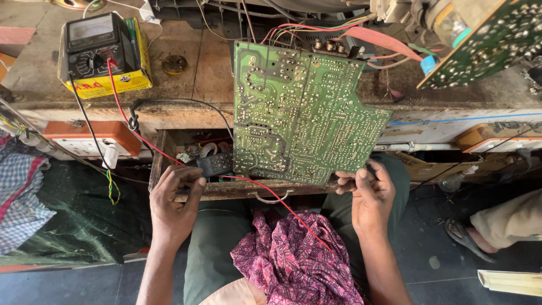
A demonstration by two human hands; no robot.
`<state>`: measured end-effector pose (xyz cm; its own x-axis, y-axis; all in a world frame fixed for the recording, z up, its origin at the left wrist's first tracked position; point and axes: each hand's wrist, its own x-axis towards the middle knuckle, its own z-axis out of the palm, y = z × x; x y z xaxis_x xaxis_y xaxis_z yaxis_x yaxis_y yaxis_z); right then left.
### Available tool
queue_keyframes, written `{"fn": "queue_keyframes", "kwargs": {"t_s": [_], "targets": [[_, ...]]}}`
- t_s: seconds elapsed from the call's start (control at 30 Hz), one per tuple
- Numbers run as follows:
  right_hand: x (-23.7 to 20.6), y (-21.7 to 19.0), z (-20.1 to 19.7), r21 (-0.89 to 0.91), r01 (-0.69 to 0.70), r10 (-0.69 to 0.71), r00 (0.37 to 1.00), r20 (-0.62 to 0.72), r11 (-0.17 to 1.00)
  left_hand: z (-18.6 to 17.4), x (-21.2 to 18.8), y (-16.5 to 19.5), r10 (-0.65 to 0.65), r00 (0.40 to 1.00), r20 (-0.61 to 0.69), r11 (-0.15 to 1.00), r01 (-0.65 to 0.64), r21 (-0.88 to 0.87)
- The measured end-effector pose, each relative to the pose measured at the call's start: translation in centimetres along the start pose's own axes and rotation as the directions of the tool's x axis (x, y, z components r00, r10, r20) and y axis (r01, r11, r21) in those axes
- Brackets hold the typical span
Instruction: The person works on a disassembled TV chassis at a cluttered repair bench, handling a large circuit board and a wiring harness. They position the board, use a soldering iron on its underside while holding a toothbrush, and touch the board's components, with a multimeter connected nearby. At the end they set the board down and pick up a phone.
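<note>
While my right hand (370, 195) grips the large green printed circuit board (302, 116), my left hand (174, 195) pinches the red wire (121, 107) near the open wooden drawer (226, 189).

yellow box (107, 85) top left, under meter's screen (90, 28)

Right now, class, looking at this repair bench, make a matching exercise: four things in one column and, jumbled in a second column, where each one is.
Things:
1. Green circuit board
2. Analog multimeter
3. Pink patterned cloth
4. Checked cloth

Places:
A. On the person's lap
B. On a yellow box at the bench's left end
C. At the picture's left edge, below the bench
D. Tilted up over the open drawer, its lower edge gripped by the right hand

Pairs: 1-D, 2-B, 3-A, 4-C
</note>
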<state>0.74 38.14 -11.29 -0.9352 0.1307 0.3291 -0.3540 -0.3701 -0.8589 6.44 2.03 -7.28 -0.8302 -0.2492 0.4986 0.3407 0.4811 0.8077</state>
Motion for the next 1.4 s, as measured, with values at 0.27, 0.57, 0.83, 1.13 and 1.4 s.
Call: {"fn": "queue_keyframes", "kwargs": {"t_s": [0.27,0.57,0.83,1.13,1.4], "targets": [[-0.07,0.17,-0.21,0.009,-0.006,0.006,1.000,-0.005,1.000,-0.05,-0.07,-0.02,0.012,1.000,0.000,1.000,-0.012,-0.008],[-0.07,0.03,-0.07,0.013,-0.006,0.006,1.000,-0.004,1.000,-0.03,0.02,0.04,-0.005,1.000,0.002,1.000,0.005,0.020],[-0.15,-0.24,0.15,-0.009,-0.013,0.012,1.000,-0.014,1.000,0.08,-0.06,0.14,-0.022,1.000,-0.001,0.999,0.022,0.027],[-0.16,-0.12,0.00,-0.006,-0.017,0.017,1.000,-0.009,1.000,0.13,-0.18,0.17,-0.005,1.000,-0.010,0.999,0.005,0.037],[-0.11,-0.10,-0.06,-0.007,-0.012,0.012,1.000,-0.013,1.000,0.18,-0.10,0.25,-0.020,1.000,-0.009,0.999,0.020,0.029]]}}
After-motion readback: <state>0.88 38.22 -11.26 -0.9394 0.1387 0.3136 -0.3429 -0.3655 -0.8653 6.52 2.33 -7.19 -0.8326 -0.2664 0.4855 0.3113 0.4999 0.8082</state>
